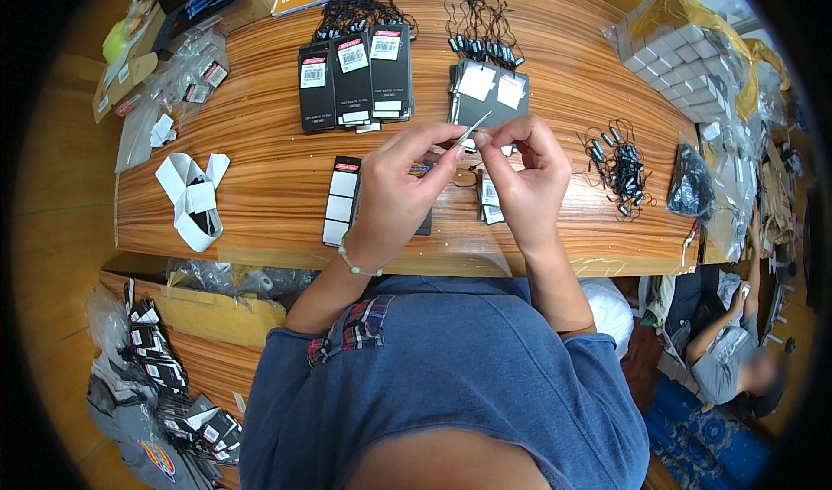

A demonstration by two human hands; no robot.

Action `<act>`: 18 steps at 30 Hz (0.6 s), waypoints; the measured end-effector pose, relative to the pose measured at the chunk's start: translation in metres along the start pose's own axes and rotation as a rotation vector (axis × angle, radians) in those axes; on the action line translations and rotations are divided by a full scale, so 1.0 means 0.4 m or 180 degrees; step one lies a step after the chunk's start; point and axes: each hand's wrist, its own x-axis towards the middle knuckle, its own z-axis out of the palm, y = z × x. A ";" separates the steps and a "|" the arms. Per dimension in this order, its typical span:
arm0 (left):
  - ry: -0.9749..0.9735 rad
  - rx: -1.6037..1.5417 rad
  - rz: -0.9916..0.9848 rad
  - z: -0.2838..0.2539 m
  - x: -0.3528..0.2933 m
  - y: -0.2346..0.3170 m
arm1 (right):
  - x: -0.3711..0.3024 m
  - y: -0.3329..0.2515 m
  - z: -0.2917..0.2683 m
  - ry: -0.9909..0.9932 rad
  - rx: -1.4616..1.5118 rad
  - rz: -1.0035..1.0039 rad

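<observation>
Tool, slim, pale and pointed, one: held above the middle of the table, its tip toward the far right; exact kind too small for me to tell.

Left hand, one, beaded bracelet at the wrist: I see its thumb and forefinger grasping the tool.

Right hand, one: thumb and forefinger close together just beside the tool; whether these fingers grasp anything I cannot tell.

Black card with white label panels, one: flat on the table, just left of the left hand.

Small stack of labelled cards: on the table, partly hidden by the right hand.

Black tags, one group, white labels uppermost: far side, left of the middle, dark cords spread beyond them.

Dark grey cards, one stack: far side, beyond the hands, black cords at its far edge.

Loose cords with small dark fittings, one heap: right of the right hand, well apart.

White opened carton, one: left side of the table.
</observation>
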 end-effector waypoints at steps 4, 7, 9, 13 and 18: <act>-0.0115 0.0327 0.0082 -0.007 0.001 0.012 | -0.002 -0.007 -0.002 0.0062 0.0738 0.0607; -0.0105 0.0572 0.0318 -0.008 0.001 0.003 | -0.001 -0.006 -0.011 -0.0084 0.0903 0.1031; -0.0134 0.0789 0.0557 -0.011 0.003 0.004 | -0.001 0.003 -0.008 -0.0053 0.1289 0.1119; -0.0259 0.1178 0.1031 -0.020 0.011 0.005 | -0.002 0.023 -0.006 -0.0063 0.2077 0.1412; -0.0331 0.1356 0.1276 -0.027 0.017 0.004 | -0.009 0.039 -0.008 -0.0157 0.3036 0.1929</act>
